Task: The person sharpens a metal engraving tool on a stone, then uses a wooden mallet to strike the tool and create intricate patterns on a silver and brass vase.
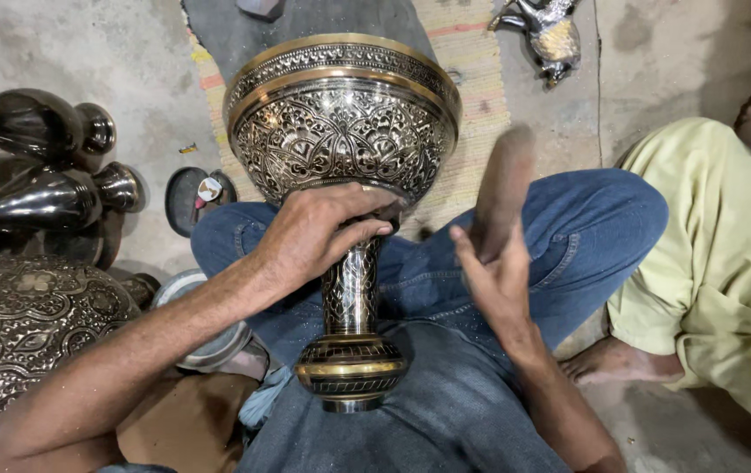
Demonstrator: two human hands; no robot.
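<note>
A tall engraved brass goblet vase (345, 131) lies across my lap, its wide bowl pointing away and its ringed foot (351, 372) toward me. My left hand (318, 232) is shut around the neck just under the bowl. To the right of the stem, my right hand (500, 263) holds a wooden mallet-like tool (502, 184), which is blurred by motion. My legs in blue jeans (568, 228) are crossed beneath the vase.
Dark metal vases (34, 175) and an engraved round vessel (16, 324) crowd the left. A small dish (196, 197) sits on the concrete floor. A woven mat (472, 70) lies ahead, with a metal figurine (550, 35) beyond it. Another person in yellow-green clothing (726, 263) sits at right.
</note>
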